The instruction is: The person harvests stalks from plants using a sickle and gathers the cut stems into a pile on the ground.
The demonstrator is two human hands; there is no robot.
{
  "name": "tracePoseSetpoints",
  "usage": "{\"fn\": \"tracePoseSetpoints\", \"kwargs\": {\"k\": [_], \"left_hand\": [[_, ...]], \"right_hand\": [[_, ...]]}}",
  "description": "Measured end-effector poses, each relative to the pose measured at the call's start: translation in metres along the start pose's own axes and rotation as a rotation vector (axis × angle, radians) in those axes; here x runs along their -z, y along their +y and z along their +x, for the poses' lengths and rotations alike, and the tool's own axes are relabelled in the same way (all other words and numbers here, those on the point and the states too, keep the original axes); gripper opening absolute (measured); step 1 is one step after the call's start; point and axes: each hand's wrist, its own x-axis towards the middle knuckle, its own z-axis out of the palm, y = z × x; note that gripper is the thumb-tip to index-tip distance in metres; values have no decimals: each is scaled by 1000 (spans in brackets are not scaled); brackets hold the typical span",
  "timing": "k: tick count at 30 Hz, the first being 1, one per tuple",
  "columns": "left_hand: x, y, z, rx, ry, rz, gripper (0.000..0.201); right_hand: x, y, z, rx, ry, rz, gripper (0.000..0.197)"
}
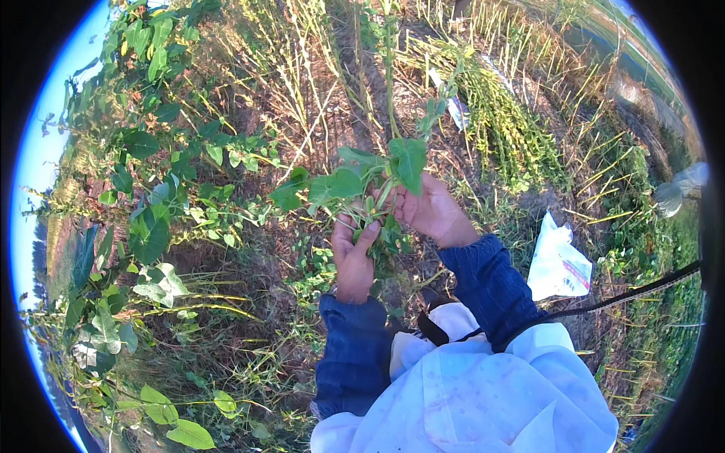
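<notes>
A tangle of green leafy vine with broad leaves and thin pale stems is between my two hands, at chest height over the ground. My left hand is closed around the stems from below, thumb pointing up. On the other side my right hand has its fingers bent in against the same stems, partly hidden behind a large leaf. Both hands are close together. More small leaves hang below them, in front of my blue sleeves.
Cut stalks lie in a heap at the far right, beside a white and blue packet. A white plastic bag rests on the right. Upright dry stalks stand ahead; leafy plants fill the left. A dark cord crosses at right.
</notes>
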Motion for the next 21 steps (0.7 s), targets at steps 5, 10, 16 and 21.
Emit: {"fn": "tracePoseSetpoints", "kwargs": {"k": [5, 10, 16, 21], "left_hand": [[14, 1, -8, 173, -44, -76, 40], [14, -6, -12, 304, -66, -74, 42], [3, -8, -16, 170, -148, 141, 44], [4, -4, -19, 230, -160, 69, 41]], "right_hand": [[0, 1, 3, 97, 30, -131, 49], [-3, -10, 2, 92, -21, -280, 42], [-13, -15, 4, 42, 264, -612, 31], [3, -22, 1, -48, 451, -998, 25]]}}
